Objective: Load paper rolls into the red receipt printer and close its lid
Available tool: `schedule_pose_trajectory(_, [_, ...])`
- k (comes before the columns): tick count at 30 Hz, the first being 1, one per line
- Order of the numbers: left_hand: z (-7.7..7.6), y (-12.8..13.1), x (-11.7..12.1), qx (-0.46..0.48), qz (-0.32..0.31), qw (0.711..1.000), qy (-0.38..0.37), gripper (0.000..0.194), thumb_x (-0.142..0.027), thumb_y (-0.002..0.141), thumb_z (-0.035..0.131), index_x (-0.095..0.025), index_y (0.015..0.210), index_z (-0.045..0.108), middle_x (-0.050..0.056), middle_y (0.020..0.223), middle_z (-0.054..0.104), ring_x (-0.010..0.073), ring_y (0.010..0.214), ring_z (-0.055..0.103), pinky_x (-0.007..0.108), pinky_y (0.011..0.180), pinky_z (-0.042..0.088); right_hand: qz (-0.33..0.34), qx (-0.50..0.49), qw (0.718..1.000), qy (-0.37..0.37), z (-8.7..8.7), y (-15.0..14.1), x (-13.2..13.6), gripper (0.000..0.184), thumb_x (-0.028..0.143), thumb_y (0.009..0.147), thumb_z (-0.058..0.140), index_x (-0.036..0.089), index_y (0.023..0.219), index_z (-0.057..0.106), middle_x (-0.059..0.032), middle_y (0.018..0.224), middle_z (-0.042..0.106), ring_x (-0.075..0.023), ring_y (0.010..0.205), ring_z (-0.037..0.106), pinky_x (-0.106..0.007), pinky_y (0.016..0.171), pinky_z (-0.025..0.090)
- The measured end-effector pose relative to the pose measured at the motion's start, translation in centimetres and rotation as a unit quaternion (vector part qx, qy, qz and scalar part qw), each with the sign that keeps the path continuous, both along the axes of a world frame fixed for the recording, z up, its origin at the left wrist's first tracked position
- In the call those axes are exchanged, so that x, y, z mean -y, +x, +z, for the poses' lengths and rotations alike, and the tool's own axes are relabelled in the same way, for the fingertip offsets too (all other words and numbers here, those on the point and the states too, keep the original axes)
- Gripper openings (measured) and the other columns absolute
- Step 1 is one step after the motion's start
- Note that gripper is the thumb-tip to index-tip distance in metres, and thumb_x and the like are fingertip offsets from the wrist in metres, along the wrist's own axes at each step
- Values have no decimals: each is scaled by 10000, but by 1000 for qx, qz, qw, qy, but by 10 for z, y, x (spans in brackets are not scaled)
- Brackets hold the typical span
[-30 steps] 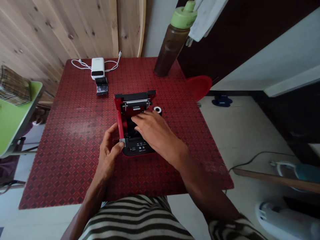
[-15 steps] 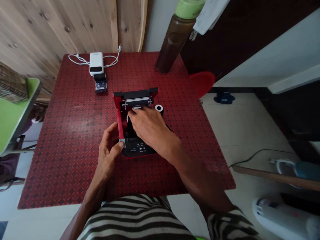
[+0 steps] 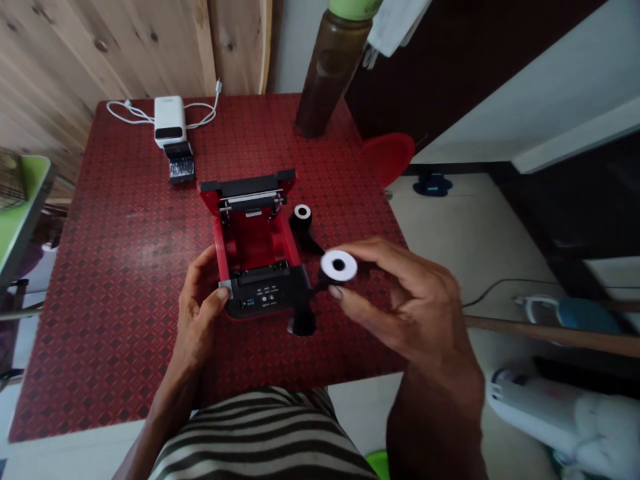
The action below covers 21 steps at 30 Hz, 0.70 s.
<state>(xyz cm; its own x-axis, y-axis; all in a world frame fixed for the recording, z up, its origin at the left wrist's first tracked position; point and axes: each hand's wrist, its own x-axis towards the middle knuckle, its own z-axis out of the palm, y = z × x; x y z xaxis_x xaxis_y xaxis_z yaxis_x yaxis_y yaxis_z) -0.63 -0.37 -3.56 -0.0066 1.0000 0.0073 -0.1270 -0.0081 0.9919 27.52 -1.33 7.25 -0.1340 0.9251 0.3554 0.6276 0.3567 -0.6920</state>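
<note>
A small red-and-black printer (image 3: 250, 248) stands on the table with its lid (image 3: 250, 190) raised; its red bay shows bare inside. My left hand (image 3: 197, 303) grips the printer's front left corner, thumb on top and fingers along the side. To the right of the printer, my right hand (image 3: 407, 300) pinches a paper roll (image 3: 329, 268) between thumb and fingers, its white end with a dark core facing up. A dark strip seems to trail from the roll by the printer's front right corner. Beside the printer's right side is a second black roll (image 3: 302, 217) with a white end.
On the red patterned table (image 3: 125, 280), a white power bank (image 3: 170, 119) with cables lies at the back left, a black folded strip (image 3: 181, 162) before it. A tall brown bottle (image 3: 327, 73) with a green lid stands at the back. A red stool (image 3: 390, 157) is beyond the right edge.
My right hand has come out of the printer's bay and moved right, lifting the paper roll out with it. My left hand keeps its hold on the corner. The view has shifted slightly.
</note>
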Motion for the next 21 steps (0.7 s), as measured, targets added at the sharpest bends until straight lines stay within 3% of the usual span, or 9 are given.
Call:
schedule_pose_trajectory(4, [-1, 1, -1, -12, 8, 1000, 13, 600, -501, 1002, 815, -327, 1569, 721, 76, 1554, 746, 327, 1412, 712, 476, 1166, 595, -58, -10, 993, -101, -42, 12, 14, 285, 202, 951, 726, 272, 1220, 787, -42, 1204, 898, -270, 1091, 865, -434, 987, 688])
schedule_pose_trajectory(9, [-3, 0, -1, -19, 13, 1000, 8, 620, -538, 996, 816, -333, 1573, 720, 71, 1565, 740, 336, 1462, 681, 479, 1213, 564, -48, -37, 990, -131, -93, -8, 1, 342, 149, 931, 692, 267, 1232, 802, -61, 1255, 898, -282, 1129, 870, -448, 1050, 683])
schedule_pose_trajectory(12, [-4, 0, -1, -15, 13, 1000, 10, 608, -535, 993, 827, -342, 1562, 730, 69, 1571, 737, 340, 1470, 681, 497, 1230, 561, -42, -42, 990, -127, -103, -11, -5, 345, 155, 940, 709, 276, 1248, 806, -61, 1267, 897, -291, 1142, 870, -446, 1048, 689])
schedule_pose_trajectory(21, [-4, 0, -1, -7, 8, 1000, 13, 583, -504, 1012, 810, -344, 1566, 722, 74, 1601, 716, 353, 1518, 650, 548, 1293, 517, -72, -40, 991, -105, -112, -5, -10, 415, 193, 1013, 647, 247, 1405, 770, -113, 1442, 845, -309, 1319, 825, -535, 1177, 654])
